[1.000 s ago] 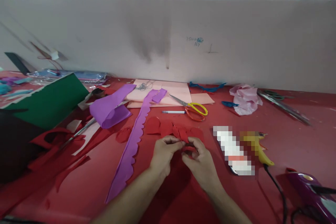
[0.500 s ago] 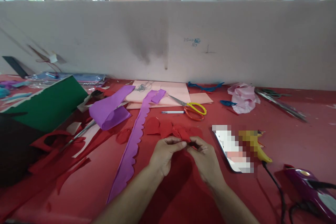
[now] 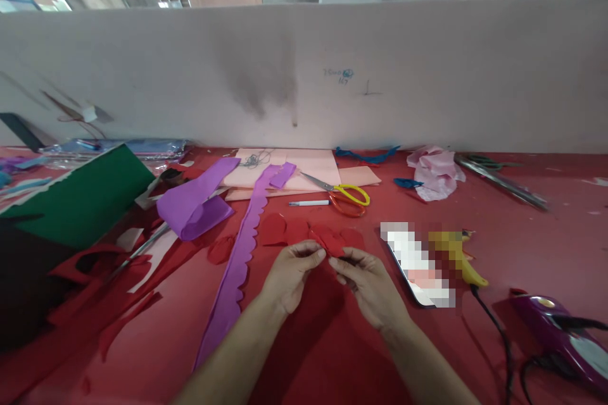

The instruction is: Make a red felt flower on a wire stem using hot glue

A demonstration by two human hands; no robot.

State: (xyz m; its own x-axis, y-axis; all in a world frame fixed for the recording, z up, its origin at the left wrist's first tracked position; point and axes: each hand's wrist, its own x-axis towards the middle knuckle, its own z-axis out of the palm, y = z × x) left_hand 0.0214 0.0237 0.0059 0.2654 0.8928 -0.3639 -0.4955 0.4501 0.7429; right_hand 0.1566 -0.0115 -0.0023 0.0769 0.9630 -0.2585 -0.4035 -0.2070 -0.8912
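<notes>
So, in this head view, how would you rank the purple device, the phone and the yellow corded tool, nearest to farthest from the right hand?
1. Phone: just to the right of the right hand.
2. Yellow corded tool: right of the phone.
3. Purple device: farthest right, low in the picture.

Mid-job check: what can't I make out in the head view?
In the head view:
Red piece: pinched edge, behind the left hand and right hand.
Phone-like device: screen, pixelated.
Purple device: cut off by the right edge.
Handwriting: too small and faint to read fully.
</notes>
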